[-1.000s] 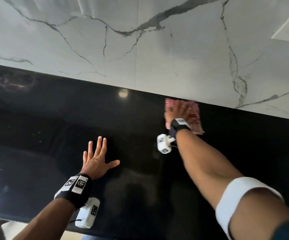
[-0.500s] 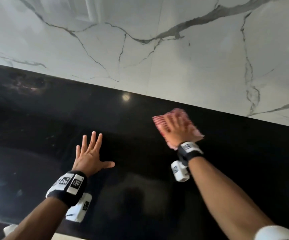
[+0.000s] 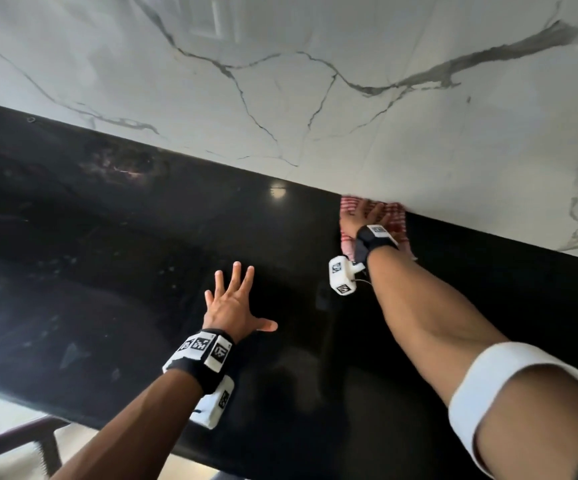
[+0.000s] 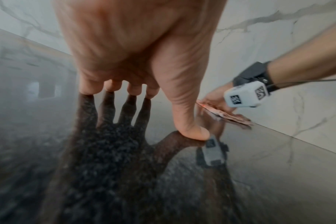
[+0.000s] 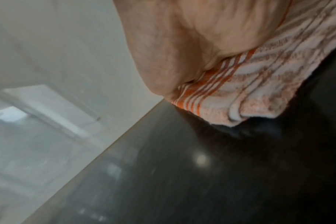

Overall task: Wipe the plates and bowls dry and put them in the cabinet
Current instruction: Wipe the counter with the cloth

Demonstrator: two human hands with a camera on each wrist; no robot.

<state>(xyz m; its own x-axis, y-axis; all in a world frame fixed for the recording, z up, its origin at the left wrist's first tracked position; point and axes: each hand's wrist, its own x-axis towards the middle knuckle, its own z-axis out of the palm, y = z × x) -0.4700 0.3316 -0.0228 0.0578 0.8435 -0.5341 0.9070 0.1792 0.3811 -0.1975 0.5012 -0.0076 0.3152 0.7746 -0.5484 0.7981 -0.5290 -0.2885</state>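
Observation:
No plate or bowl is in view. My right hand [image 3: 362, 216] lies flat on a folded red-and-white striped cloth [image 3: 396, 223], pressing it onto the black countertop [image 3: 142, 271] right at the foot of the marble wall. The right wrist view shows my palm [image 5: 192, 37] on the cloth [image 5: 249, 84]. My left hand [image 3: 233, 299] rests spread on the counter, fingers straight, thumb out to the right, nothing in it. In the left wrist view its fingertips [image 4: 113, 87] and thumb touch the glossy surface, with the cloth [image 4: 226, 116] beyond.
A white marble backsplash [image 3: 315, 81] with grey veins rises behind the counter. The counter's front edge runs along the lower left, with a pale floor and a dark wooden piece [image 3: 13, 438] below it.
My right hand slid the cloth away from the wall toward me, then pushed it back to the wall's foot. My left hand stayed flat on the counter.

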